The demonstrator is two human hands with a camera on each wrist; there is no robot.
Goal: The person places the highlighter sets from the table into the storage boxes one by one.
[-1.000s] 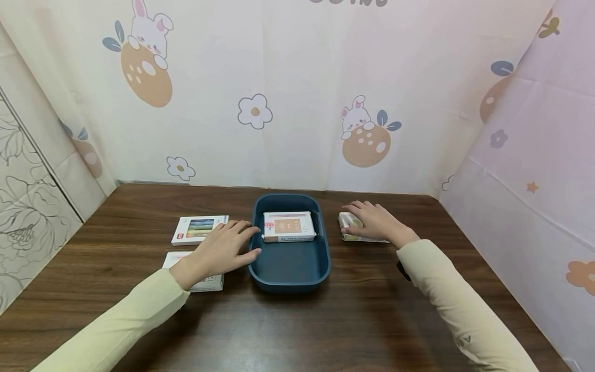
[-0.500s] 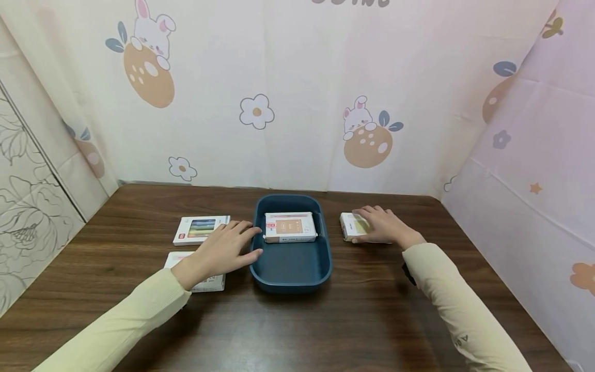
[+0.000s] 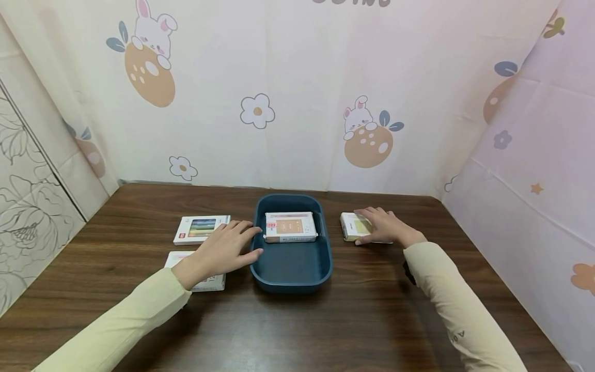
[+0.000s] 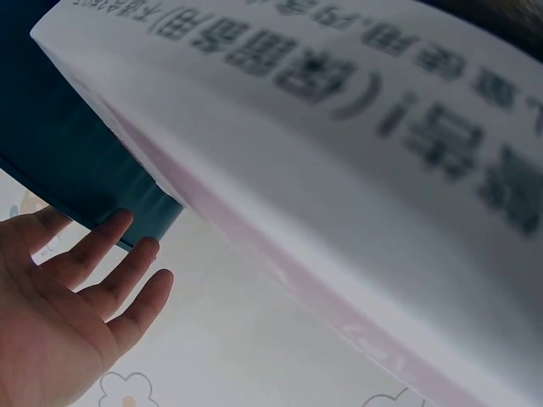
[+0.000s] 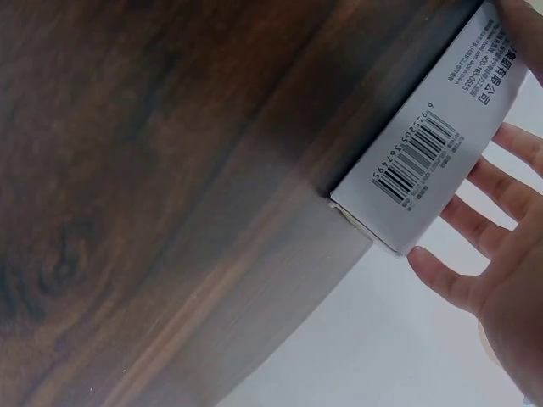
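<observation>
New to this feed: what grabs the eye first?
Probably the dark blue tray mid-table, with a white-and-tan box lying in its far half. Next, the two hands flanking it: the left hand spread at its left rim, the right hand gripping a white-and-green box on the table's right. Behind, cartoon rabbits on the pale backdrop stand out.

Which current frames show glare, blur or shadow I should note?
Head view: pale glare on the table near the bottom edge; left wrist view: the white box looms close, its print blurred; right wrist view: the barcode on the small box looks fairly sharp, a dark shadow lies along the box's edge, and the wood grain looks soft.
</observation>
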